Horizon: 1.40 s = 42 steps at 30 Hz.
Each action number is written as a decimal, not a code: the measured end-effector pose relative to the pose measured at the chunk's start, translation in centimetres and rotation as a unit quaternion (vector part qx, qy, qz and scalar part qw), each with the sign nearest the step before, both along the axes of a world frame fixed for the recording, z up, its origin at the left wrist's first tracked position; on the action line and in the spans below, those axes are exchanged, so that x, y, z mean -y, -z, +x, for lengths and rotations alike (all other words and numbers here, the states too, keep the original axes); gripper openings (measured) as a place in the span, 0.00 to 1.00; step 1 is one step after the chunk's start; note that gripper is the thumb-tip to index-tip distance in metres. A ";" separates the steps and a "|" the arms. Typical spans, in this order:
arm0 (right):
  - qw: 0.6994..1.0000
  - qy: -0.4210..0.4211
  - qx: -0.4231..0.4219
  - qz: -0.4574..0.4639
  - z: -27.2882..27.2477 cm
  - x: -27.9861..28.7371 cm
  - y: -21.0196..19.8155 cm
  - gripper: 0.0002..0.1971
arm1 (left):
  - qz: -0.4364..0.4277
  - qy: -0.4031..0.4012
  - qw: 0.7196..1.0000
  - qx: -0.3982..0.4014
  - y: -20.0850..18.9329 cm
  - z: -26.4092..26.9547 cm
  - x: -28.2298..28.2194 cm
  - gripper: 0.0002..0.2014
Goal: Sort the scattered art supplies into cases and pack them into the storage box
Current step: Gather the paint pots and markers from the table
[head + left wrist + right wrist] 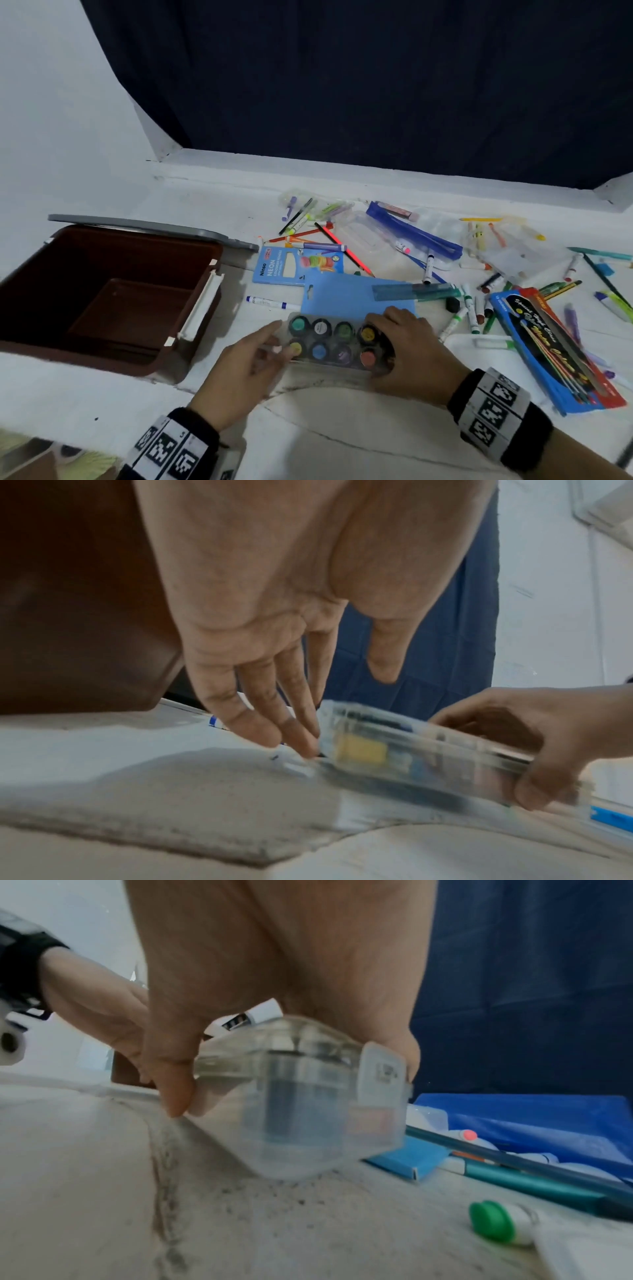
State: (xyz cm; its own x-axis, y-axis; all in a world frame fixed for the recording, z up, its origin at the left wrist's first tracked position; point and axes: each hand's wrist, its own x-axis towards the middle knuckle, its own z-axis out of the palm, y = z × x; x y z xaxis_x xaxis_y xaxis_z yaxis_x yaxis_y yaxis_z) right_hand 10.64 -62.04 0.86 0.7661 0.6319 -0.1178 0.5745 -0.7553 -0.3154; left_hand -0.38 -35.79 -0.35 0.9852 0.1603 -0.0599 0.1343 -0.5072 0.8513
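Note:
A clear plastic case of several round paint pots (pixel 334 342) lies near the table's front edge. My right hand (pixel 400 349) grips its right end, thumb on the near side and fingers over the far side, with that end tilted up off the table (pixel 308 1096). My left hand (pixel 253 356) has straight fingers touching the case's left end (pixel 346 731). The brown storage box (pixel 102 294) stands open at the left with nothing in it, its grey lid (pixel 154 229) behind it.
Scattered markers, pencils and clear pouches cover the table's right half. A blue card pack (pixel 356 298) lies just behind the paint case, a neon pencil box (pixel 294 265) behind that, a blue-red paint box (pixel 555 346) at right. A dark curtain hangs behind.

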 end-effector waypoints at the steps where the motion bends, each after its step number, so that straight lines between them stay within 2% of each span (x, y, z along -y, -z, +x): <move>1: 0.999 0.006 0.014 0.035 -0.1 0.4 -0.1 0.33 | -0.016 -0.015 1.000 0.014 -0.5 -0.4 0.3 0.22; 3: 0.993 0.016 0.044 0.110 0.1 1.1 -0.3 0.37 | -0.034 -0.049 0.997 0.054 -1.6 -0.9 1.0 0.24; 6: 0.979 0.022 0.070 0.191 1.0 1.2 -1.1 0.42 | -0.070 -0.097 0.982 0.145 -4.2 -1.5 1.5 0.21; 12: 0.960 -0.020 0.090 0.266 1.1 -2.2 -3.5 0.44 | -0.112 -0.133 0.950 0.258 -9.2 -2.9 -0.4 0.11; 15: 0.956 -0.047 0.089 0.277 0.5 -4.6 -4.4 0.45 | -0.130 -0.160 0.937 0.280 -10.8 -4.1 -2.7 0.10; 19: 0.948 -0.069 0.124 0.286 -1.2 -9.6 -6.0 0.44 | -0.106 -0.186 0.927 0.309 -12.0 -5.7 -7.4 0.10; 24: 0.931 -0.074 0.168 0.317 -3.5 -17.7 -7.4 0.44 | -0.092 -0.174 0.931 0.307 -12.0 -7.3 -15.3 0.11; 29: 0.937 -0.075 0.215 0.266 -5.2 -24.7 -8.4 0.40 | -0.036 -0.157 0.947 0.276 -11.3 -7.8 -23.5 0.09; 32: 0.948 -0.076 0.226 0.211 -5.5 -28.2 -8.6 0.36 | 0.011 -0.137 0.961 0.239 -9.9 -7.2 -28.2 0.14; 37: 0.969 -0.080 0.208 0.105 -4.9 -30.9 -8.1 0.31 | 0.105 -0.111 0.964 0.219 -8.4 -5.4 -31.5 0.08; 42: 0.980 -0.082 0.179 0.026 -4.6 -32.6 -6.8 0.30 | 0.141 -0.069 0.968 0.197 -6.3 -4.0 -32.2 0.14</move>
